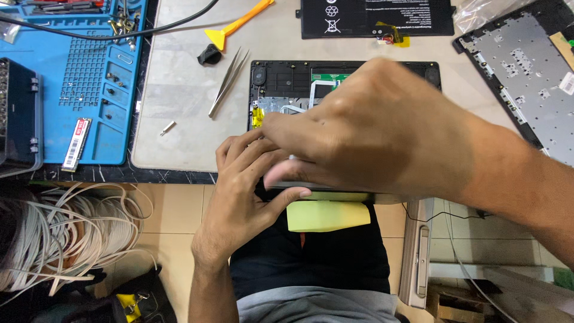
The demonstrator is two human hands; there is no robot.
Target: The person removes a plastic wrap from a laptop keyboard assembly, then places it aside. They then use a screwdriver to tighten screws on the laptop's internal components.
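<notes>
**Midway: opened laptop base worked at the table edge, parts already out**

Centrally placed, an opened laptop base (344, 81), black, innards exposed, lying on a pale grey mat (179, 107) with its near edge reaching the table's front edge. Speaker recesses, a green strip of board and a yellow tab visible in the far half; near half hidden under the hands.

Left hand (242, 197) raised from below, fingers bent onto the near edge of the base, thumb pressed against what looks like a thin pale panel or strip there. Right hand (382, 131) laid over from the right, fingers pointing left and meeting the left fingertips on the same spot. Hands together; whether pinching a small part or only pressing cannot be told, blurred by motion.

Judged by the layout, disassembly well along: flat black battery (365, 18) lying apart at the far edge of the mat, grey bottom cover (526, 72) set aside to the right. Board parts inside the base seemingly not yet removed.

Further out: metal tweezers (228, 81) and an orange pry tool (239, 24) left of the base, a blue parts tray (89, 78) with screws beyond them, a yellow sponge-like block (327, 215) below the table edge, coiled white cable (66, 233) on the floor.
</notes>
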